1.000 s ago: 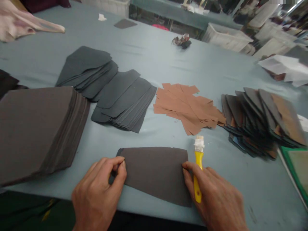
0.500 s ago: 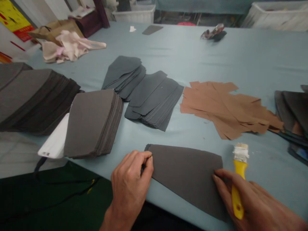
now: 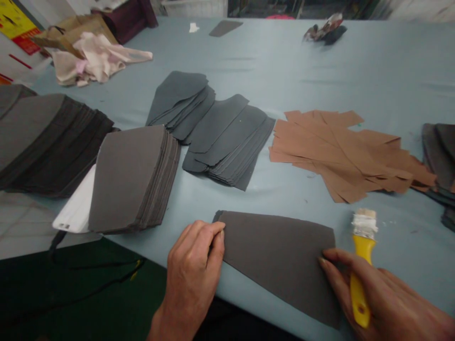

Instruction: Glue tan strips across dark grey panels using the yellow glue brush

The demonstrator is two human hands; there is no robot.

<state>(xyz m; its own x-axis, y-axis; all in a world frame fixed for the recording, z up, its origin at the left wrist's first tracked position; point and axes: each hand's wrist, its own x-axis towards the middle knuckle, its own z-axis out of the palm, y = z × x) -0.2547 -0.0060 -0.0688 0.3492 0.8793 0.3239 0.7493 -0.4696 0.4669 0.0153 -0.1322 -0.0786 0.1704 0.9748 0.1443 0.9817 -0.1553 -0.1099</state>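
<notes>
A dark grey panel (image 3: 277,260) lies flat at the near edge of the blue-covered table. My left hand (image 3: 195,265) pinches its left end between thumb and forefinger. At the panel's right edge, my right hand (image 3: 373,289) has its thumb and forefinger closed on the border. A brush with a yellow handle (image 3: 363,246) and pale, white-smeared bristles lies against my right hand, its handle between the forefinger and the palm side. Left of my left hand is a neat stack of grey panels (image 3: 128,175), partly over a white object (image 3: 76,208).
Fanned dark sheets (image 3: 227,142) lie behind the panel, with brown strips (image 3: 348,151) to their right. A larger dark stack (image 3: 31,137) stands far left, more dark pieces (image 3: 441,151) far right. Pale cloth (image 3: 99,57) and a crumpled item (image 3: 325,29) lie farther back.
The view has shifted slightly, so things farther back sit higher in the picture and those on the right farther right. Both hands keep their hold on the panel.
</notes>
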